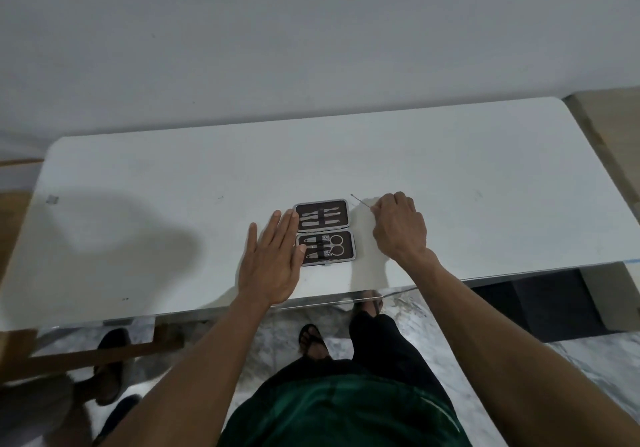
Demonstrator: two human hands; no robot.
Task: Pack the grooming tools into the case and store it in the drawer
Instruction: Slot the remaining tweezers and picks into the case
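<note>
Fingers pinch a thin pick beside the tool-filled open case

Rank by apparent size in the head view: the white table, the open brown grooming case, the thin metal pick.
1. White table
2. Open brown grooming case
3. Thin metal pick, pinched in the right hand, part of its length hidden.
</note>
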